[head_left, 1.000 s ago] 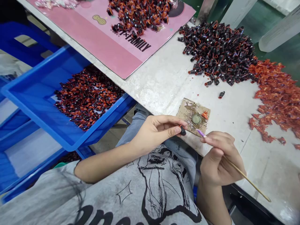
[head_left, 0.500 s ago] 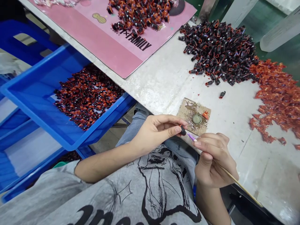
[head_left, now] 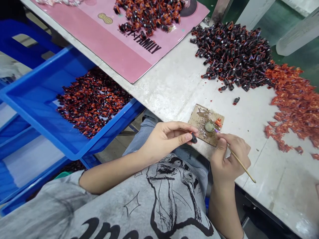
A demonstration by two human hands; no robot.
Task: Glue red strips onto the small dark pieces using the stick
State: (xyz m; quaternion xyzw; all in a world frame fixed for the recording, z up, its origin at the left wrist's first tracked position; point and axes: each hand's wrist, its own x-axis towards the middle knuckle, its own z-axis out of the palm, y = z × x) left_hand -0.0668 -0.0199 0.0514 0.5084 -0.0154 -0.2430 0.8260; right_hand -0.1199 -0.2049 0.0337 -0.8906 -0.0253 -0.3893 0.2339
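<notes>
Between thumb and fingertips, my left hand (head_left: pixel 166 137) pinches a small black plastic piece (head_left: pixel 193 137) with an orange edge, just off the table's front edge. My right hand (head_left: pixel 230 154) grips a thin stick (head_left: pixel 240 162) with a purple tip, perhaps a brush. That tip (head_left: pixel 216 130) is at the right side of a small round bottle cap (head_left: pixel 209 126); whether it touches the cap I cannot tell. The cap sits on a brown, stained square board (head_left: pixel 199 116). Behind it on the board lies an orange piece (head_left: pixel 218 122).
A heap of black pieces (head_left: pixel 234 53) stands at the back, with a heap of orange pieces (head_left: pixel 294 99) to its right. One loose black piece (head_left: pixel 236 100) lies nearer. Joined black-and-orange pieces (head_left: pixel 149 15) cover part of a pink mat (head_left: pixel 119 63). A blue tray (head_left: pixel 42 83) holds more.
My right hand has moved the stick's tip away from the black piece to the cap on the board. The left hand holds the piece in nearly the same place, turned slightly.
</notes>
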